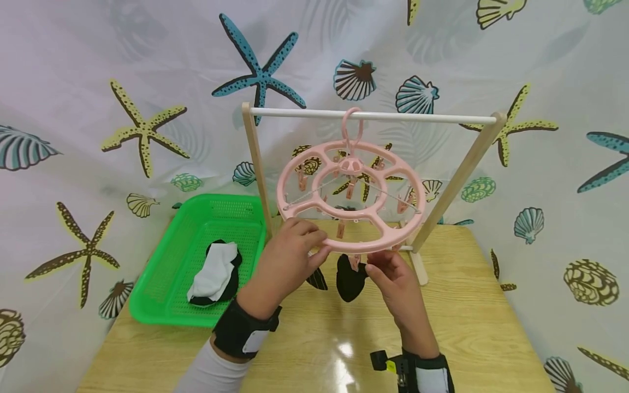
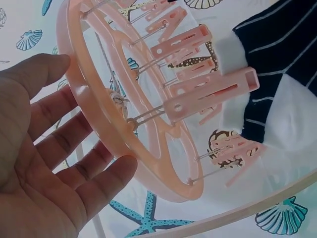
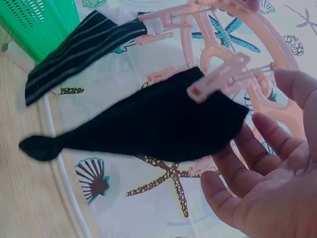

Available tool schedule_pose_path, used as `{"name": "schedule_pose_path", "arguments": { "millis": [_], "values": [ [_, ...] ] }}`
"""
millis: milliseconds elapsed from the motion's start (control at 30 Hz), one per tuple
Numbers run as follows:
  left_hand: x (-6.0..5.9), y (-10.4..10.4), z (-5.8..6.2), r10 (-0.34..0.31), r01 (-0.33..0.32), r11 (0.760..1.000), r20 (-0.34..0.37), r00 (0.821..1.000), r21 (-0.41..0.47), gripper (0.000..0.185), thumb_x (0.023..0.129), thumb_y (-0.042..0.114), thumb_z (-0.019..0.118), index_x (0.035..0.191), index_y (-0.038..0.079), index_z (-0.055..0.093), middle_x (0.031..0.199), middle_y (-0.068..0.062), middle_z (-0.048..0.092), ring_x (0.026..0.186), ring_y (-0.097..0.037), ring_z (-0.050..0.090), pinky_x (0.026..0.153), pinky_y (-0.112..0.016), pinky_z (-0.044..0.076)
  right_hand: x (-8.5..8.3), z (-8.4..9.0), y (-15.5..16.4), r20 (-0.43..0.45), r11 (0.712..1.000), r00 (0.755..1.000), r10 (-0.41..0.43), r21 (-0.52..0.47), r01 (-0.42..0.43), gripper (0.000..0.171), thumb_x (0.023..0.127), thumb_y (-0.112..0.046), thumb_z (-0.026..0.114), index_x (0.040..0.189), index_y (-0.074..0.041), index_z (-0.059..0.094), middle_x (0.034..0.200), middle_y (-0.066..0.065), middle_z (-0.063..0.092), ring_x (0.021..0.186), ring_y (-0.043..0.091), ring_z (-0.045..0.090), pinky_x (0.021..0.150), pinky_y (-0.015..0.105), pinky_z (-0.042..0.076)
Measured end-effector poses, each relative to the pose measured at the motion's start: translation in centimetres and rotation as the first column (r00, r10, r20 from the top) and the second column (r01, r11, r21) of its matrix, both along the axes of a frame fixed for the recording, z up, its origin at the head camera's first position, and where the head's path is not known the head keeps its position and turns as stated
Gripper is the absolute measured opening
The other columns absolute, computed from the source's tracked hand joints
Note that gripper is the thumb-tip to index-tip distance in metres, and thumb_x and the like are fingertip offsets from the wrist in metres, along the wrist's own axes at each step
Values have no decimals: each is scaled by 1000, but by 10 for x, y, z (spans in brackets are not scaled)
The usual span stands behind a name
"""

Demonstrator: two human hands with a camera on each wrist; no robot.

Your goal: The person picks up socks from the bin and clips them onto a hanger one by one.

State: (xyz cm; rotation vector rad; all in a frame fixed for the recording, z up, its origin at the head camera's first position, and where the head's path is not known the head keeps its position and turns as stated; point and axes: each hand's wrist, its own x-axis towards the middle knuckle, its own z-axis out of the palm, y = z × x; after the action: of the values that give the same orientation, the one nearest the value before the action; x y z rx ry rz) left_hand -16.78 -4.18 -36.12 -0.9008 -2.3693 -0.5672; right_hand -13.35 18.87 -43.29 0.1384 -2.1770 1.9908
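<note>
The black sock [image 3: 148,119] hangs from a peg [image 3: 200,90] at the near side of the pink hanger [image 1: 352,246], over the middle of the tabletop [image 1: 472,305]. The peg bites on its wide end; the other end narrows and ends in a small dark lump.

My right hand [image 1: 400,281] is beside it, fingers loose and slightly bent, touching the sock's edge without clenching, my thumb up by the peg's cord. With my left hand [image 1: 290,254] I grasp the rim of the hanger, thumb on one side and fingers on the other.

To the left of the black sock, a striped sock [image 2: 292,54] with white parts hangs from another peg. More pegs dangle round the rings on short cords.

The hanger's hook [image 1: 345,128] loops over the white rod [image 1: 417,116] of a wooden rack [image 1: 464,174], which stands toward the tabletop's back edge. By the left edge sits a green basket [image 1: 162,318], with a white sock [image 1: 211,273] lying on something black inside. Black straps [image 1: 238,327] circle my wrists. Behind everything hangs a cloth [image 1: 319,38] printed with starfish and shells.
</note>
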Motion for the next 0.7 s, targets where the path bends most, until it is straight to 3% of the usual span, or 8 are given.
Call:
{"name": "schedule_pose_path", "arguments": {
  "millis": [233, 400, 700],
  "values": [
    [-3, -6, 2, -23, 24, 999, 34, 999, -27, 15, 86, 23, 80, 97, 12, 78, 100, -3, 70, 98, -25, 59, 86, -36, 51, 8, -4, 7, 58, 996, 994, -91, 26, 90, 26, 96, -4, 65, 118, 7, 58, 111, 14, 61, 101, 16, 63, 86, 23, 51],
    [-9, -12, 3, -68, 70, 997, 54, 996, -38, 12, 87, 21, 79, 96, 13, 79, 98, -2, 71, 97, -24, 60, 86, -36, 51, 11, -10, 17, 86, 989, 986, -146, 45, 143, 26, 97, -8, 65, 118, 7, 58, 113, 18, 61, 101, 14, 64, 87, 21, 51],
    [-28, -26, 7, -160, 163, 986, 80, 984, -34, 13, 87, 18, 79, 96, 10, 77, 98, -2, 69, 97, -21, 60, 83, -32, 50, 11, -19, 39, 121, 953, 948, -296, 96, 286, 27, 102, -20, 57, 116, 3, 60, 109, 13, 64, 99, 16, 63, 86, 19, 47]
  ]
}}
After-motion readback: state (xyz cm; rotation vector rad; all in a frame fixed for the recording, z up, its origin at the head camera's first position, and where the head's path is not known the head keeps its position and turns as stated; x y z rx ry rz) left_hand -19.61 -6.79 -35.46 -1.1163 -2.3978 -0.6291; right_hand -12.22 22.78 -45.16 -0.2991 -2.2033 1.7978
